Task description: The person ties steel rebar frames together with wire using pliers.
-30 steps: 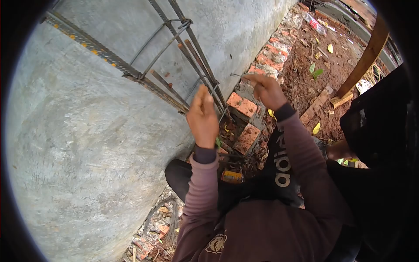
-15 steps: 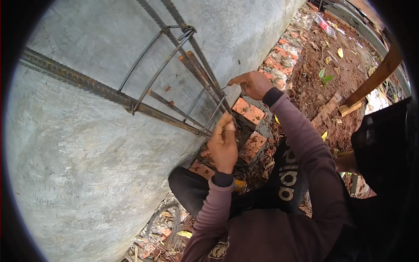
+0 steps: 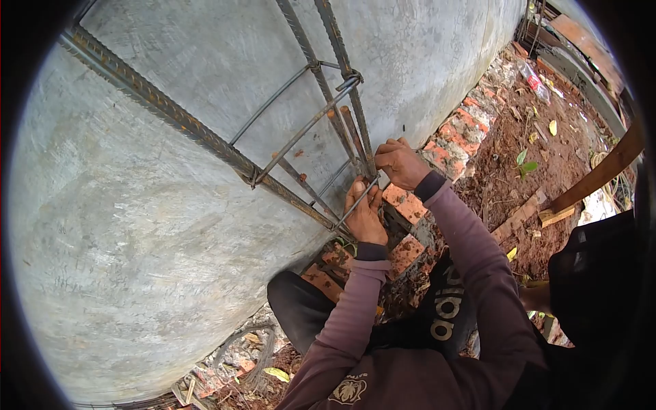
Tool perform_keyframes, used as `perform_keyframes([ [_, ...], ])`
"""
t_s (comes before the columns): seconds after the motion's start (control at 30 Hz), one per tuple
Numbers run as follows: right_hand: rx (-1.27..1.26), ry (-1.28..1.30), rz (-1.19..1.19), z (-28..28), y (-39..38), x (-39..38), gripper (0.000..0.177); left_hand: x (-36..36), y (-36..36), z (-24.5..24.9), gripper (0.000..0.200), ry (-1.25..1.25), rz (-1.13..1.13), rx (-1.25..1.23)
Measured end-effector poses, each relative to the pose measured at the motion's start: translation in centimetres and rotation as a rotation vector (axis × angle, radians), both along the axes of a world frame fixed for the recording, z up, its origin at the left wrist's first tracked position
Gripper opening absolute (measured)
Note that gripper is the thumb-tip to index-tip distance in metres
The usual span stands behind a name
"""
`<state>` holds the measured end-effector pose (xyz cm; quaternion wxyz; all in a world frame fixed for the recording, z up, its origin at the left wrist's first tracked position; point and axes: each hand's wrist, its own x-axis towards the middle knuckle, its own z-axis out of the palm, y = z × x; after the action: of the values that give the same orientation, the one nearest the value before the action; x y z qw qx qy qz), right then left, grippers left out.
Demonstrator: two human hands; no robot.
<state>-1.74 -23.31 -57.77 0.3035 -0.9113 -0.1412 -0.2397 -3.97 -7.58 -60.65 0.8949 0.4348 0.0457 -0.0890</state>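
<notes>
Ribbed steel bars [image 3: 160, 102] joined by thin square stirrups [image 3: 301, 133] stand against the grey wall. My left hand [image 3: 365, 215] is at the lowest visible stirrup, its fingers closed around the rods near the corner. What its fingertips grip is partly hidden. My right hand [image 3: 402, 164] is beside the same corner, just right of the upright bars [image 3: 339, 75], with its fingers pinched together. Whatever the pinch holds is too small to tell. Orange bricks [image 3: 404, 254] surround the foot of the bars.
The grey plastered wall [image 3: 157, 260] fills the left. Along its base runs a rough brick footing [image 3: 465, 137]. Reddish soil [image 3: 502, 164] lies to the right, with a plastic bottle [image 3: 533, 82] and a wooden post [image 3: 601, 164]. A wire coil [image 3: 263, 355] lies at the lower left.
My left hand has moved up to the stirrup corner. My right hand's extended finger has curled into a pinch close to the bars. The view has shifted, so the bars appear further right.
</notes>
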Motion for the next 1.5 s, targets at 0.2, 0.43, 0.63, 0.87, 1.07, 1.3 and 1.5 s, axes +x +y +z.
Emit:
perform_keyframes([
  [0.2, 0.432, 0.147, 0.005, 0.7, 0.1, -0.5, 0.011, 0.9, 0.2, -1.3, 0.025, -0.004, -0.047, -0.121],
  [0.43, 0.398, 0.204, -0.025, 0.3, 1.4, -0.8, 0.012, -1.5, -0.1, -2.1, 0.02, -0.042, -0.157, -0.243],
  [0.63, 0.32, 0.208, -0.086, 0.6, -0.7, -2.4, 0.014, -2.1, -1.6, -0.6, 0.051, -0.064, -0.089, -0.108],
  [0.87, 0.211, 0.233, -0.072, 2.4, -0.8, -4.3, 0.018, -1.9, -2.9, -0.7, 0.055, -0.05, -0.006, -0.201],
  [1.07, 0.208, 0.221, -0.034, 1.6, -1.2, -4.4, 0.018, -1.2, -3.8, -0.6, 0.055, -0.092, 0.081, -0.142],
  [1.3, 0.055, 0.158, -0.134, 3.0, -1.2, -7.3, 0.02, -1.5, -4.1, 0.3, 0.058, -0.098, 0.173, -0.055],
  [1.5, -0.359, 0.103, -0.175, 8.1, 2.7, -8.5, 0.011, -1.2, -5.0, -2.2, 0.047, -0.223, 0.246, -0.071],
])
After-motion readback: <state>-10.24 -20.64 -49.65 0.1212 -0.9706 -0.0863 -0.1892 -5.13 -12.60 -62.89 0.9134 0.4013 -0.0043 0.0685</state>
